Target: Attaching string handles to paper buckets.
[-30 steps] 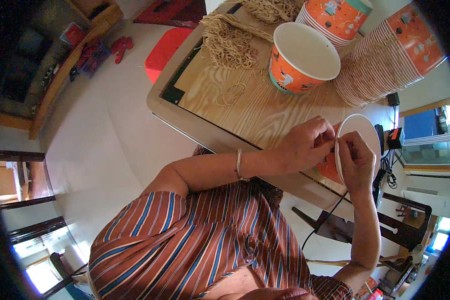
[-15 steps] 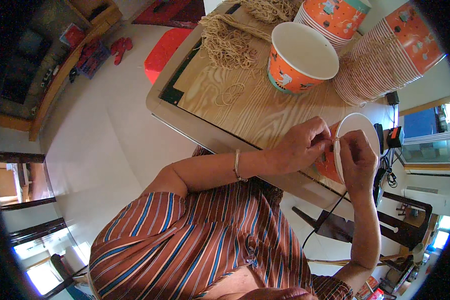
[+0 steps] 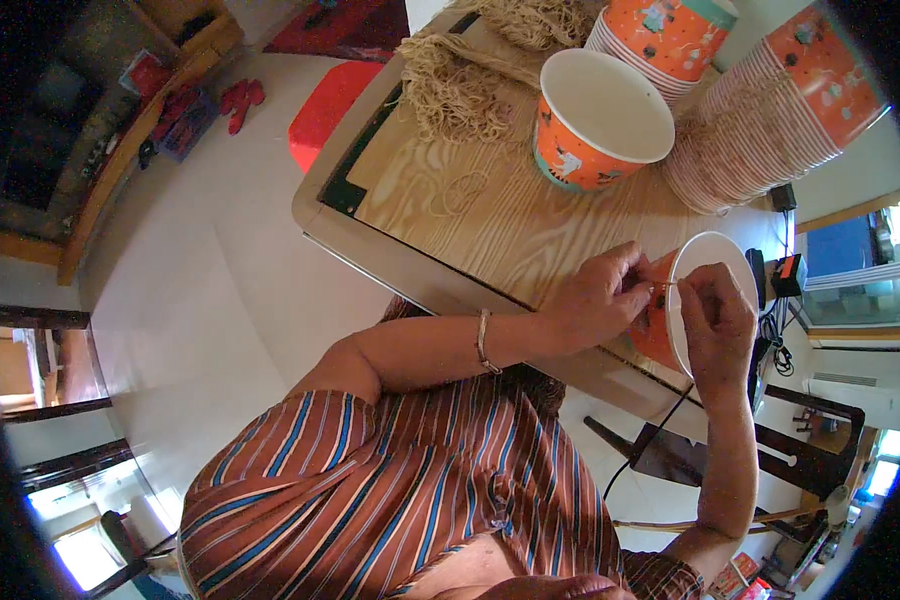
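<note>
An orange paper cup (image 3: 653, 336) with a white rim lies tilted at the table's right front edge, its mouth facing right. At its rim my left hand (image 3: 600, 300) pinches a short, thin tan string (image 3: 667, 285) between thumb and forefinger. My right hand (image 3: 722, 318) reaches over the rim with its fingers closed on the other end of that string. The palm side of both hands is hidden. Another orange paper cup (image 3: 570, 160), open and upright, stands beyond my hands.
A heap of tan string (image 3: 455, 90) lies at the table's far left, with a loose coil nearer. Nested cups (image 3: 660, 40) stand behind, and a long stack of cups (image 3: 760, 130), wound with strings, leans at the far right. Black cables (image 3: 773, 335) lie at the right edge.
Both hands and the tilted cup have shifted slightly toward me. The string between my fingers is held straighter, and my left wrist has moved a little to the right.
</note>
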Demonstrator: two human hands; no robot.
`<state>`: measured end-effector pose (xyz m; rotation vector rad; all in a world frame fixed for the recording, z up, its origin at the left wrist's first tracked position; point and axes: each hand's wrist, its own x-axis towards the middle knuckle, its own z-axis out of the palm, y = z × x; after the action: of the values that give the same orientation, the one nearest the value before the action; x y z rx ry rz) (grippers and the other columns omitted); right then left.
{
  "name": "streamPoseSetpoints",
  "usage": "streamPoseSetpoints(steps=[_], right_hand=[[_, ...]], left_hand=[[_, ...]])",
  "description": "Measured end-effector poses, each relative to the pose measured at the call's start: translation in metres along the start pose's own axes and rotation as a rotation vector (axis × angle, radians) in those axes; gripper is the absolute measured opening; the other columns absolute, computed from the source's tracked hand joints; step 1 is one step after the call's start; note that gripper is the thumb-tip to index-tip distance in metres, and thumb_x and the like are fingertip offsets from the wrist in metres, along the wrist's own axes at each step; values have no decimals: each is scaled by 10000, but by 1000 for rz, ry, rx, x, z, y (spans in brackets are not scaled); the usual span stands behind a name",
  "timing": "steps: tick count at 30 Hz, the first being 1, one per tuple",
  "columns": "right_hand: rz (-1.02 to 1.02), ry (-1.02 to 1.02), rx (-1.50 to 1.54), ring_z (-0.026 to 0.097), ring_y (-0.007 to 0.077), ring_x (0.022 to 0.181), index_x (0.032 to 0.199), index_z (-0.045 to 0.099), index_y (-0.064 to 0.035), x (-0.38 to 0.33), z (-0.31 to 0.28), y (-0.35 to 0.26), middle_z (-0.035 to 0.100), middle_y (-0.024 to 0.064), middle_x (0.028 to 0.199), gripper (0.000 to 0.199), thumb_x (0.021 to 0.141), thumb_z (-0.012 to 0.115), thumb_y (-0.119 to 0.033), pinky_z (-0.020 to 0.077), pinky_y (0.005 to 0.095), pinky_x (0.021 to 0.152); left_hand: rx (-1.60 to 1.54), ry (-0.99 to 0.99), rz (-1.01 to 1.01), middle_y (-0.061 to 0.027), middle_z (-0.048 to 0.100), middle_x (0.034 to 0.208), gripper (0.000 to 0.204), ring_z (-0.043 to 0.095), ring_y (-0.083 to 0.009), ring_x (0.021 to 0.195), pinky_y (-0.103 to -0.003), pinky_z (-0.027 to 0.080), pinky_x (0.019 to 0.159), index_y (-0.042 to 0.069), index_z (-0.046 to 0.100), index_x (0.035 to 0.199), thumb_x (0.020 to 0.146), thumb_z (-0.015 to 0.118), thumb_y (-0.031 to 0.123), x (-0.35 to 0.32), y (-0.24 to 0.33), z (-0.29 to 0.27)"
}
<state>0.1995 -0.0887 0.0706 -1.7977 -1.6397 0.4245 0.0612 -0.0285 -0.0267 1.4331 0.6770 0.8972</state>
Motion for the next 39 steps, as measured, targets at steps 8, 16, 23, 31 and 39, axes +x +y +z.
streamPoseSetpoints(steps=[8, 16, 23, 31, 39], right_hand=[[-1, 19, -15, 570, 69, 681, 866, 580, -16, 2, 0, 0, 618, 46, 738, 76, 856, 651, -42, 483, 237, 633], [21, 9, 70, 549, 65, 656, 858, 580, -17, 3, 2, 0, 616, 39, 725, 89, 861, 657, -62, 470, 239, 605], [42, -2, 59, 551, 63, 660, 852, 580, -23, 2, 1, 0, 619, 37, 726, 92, 859, 660, -68, 474, 238, 615], [-7, 17, 0, 569, 85, 641, 862, 577, -31, 0, -2, 0, 629, 51, 731, 72, 855, 646, -51, 477, 264, 601], [-96, -46, -137, 528, 165, 696, 978, 557, -40, 19, -24, 10, 581, 97, 789, 108, 934, 548, -138, 453, 309, 654]], left_hand=[[159, -22, 190, -129, 578, 917, 219, 604, -233, 812, -351, 498, 754, 10, 548, 1018, 860, 604, 150, 0, 13, -11], [279, -7, 399, -144, 557, 937, 184, 599, -279, 836, -369, 501, 761, 11, 554, 997, 858, 614, 116, 7, 10, -9], [219, -17, 352, -144, 555, 903, 157, 590, -299, 821, -381, 494, 739, -2, 543, 946, 826, 616, 70, 7, 7, -10], [332, -66, 387, -178, 525, 957, 141, 551, -390, 924, -447, 472, 783, 16, 513, 980, 870, 546, 98, 1, 14, -5], [308, -126, 466, -166, 552, 947, 198, 581, -364, 905, -422, 488, 788, 21, 536, 1027, 851, 585, 96, 8, 8, -12]])
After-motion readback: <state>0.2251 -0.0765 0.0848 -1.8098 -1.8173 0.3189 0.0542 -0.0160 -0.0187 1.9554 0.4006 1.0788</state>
